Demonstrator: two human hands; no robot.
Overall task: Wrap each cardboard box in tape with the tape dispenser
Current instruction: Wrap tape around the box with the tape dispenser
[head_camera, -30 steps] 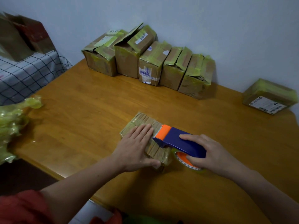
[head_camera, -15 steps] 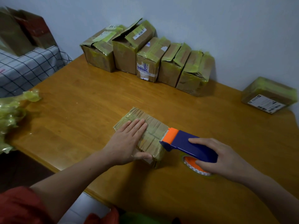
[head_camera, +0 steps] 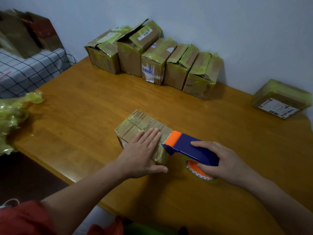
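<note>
Five taped boxes (head_camera: pixel 152 61) stand in a row against the pale wall (head_camera: pixel 237 31), several with flaps gaping, so I judge them unfinished. Another wrapped box (head_camera: pixel 281 99) lies far right. The box (head_camera: pixel 144 122) before me looks nearly covered. My left hand (head_camera: pixel 142 155) presses flat on it, fingers straight. My right hand (head_camera: pixel 225 161) has its grip around the blue tape dispenser (head_camera: pixel 189 148), its nose at the box's right edge. The wooden tabletop (head_camera: pixel 84 116) also carries crumpled green tape (head_camera: pixel 11 116) at its left edge, and a checked cloth (head_camera: pixel 25 70) lies beyond it.

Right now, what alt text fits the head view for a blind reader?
A left hand presses flat on a taped cardboard box while the right hand holds a blue tape dispenser at its edge; more boxes line the wall.
</note>
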